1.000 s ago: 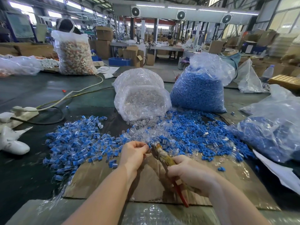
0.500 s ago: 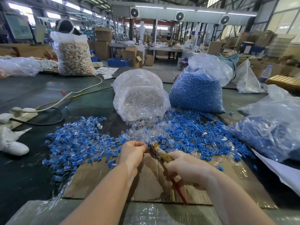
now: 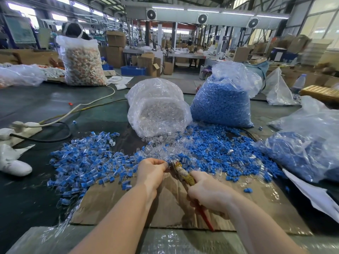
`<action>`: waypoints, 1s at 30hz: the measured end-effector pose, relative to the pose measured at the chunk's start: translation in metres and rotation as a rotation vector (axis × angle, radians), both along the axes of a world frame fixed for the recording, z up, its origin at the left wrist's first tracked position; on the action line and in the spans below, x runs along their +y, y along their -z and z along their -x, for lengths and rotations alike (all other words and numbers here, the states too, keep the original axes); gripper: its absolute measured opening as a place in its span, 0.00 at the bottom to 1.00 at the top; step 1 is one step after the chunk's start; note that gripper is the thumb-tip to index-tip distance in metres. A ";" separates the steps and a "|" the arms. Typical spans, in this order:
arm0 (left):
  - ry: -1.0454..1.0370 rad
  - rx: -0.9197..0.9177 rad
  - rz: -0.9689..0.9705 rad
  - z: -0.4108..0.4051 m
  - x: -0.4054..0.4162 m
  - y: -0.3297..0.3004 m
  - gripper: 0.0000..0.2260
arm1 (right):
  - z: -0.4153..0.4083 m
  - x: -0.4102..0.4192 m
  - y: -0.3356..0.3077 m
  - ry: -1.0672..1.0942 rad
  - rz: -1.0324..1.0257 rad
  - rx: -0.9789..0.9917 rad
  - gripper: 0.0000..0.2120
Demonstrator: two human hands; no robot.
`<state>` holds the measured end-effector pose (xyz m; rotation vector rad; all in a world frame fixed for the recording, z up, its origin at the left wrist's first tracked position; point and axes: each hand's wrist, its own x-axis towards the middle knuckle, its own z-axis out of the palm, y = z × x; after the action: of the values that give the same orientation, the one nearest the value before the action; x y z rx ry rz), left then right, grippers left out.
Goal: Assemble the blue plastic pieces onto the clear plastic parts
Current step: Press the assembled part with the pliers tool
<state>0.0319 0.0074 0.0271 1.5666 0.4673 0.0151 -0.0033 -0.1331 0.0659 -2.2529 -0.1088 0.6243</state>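
Assembly station, pliers in use.
We found the right hand (image 3: 208, 194) gripping pliers (image 3: 183, 174); the left hand (image 3: 152, 172) pinched something unidentifiable at their tip.

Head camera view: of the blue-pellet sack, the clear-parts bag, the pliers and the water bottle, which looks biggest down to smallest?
1-2. blue-pellet sack and clear-parts bag, too alike to rank
3. pliers, though they are nearest
4. water bottle, though it is farthest

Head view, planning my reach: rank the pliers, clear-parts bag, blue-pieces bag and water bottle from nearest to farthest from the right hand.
1. Pliers, gripped in the right hand.
2. Clear-parts bag, ahead, centre.
3. Blue-pieces bag, just behind, right; close call.
4. Water bottle, far right.
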 end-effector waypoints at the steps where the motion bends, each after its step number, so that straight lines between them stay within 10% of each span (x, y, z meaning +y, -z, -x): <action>1: -0.002 -0.002 -0.001 0.000 0.000 0.000 0.02 | 0.001 0.000 0.000 0.014 -0.022 0.013 0.09; 8: -0.091 -0.119 -0.293 -0.005 0.029 0.009 0.01 | -0.004 -0.019 0.013 0.216 -0.158 -0.104 0.13; 12: -0.199 -0.196 -0.840 -0.006 0.065 0.015 0.03 | -0.019 -0.049 0.029 0.369 0.095 -0.411 0.12; 19: -0.193 -0.038 -1.192 -0.007 0.102 0.028 0.12 | -0.025 -0.092 0.044 0.494 0.615 -0.500 0.30; 30: -0.004 -0.418 -0.996 -0.006 0.039 0.037 0.09 | -0.021 -0.097 0.061 0.435 0.888 -0.498 0.35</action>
<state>0.0380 0.0459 -0.0101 2.4515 0.1087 0.6518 0.0181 -0.2304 0.0050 -3.0989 0.4968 -0.1987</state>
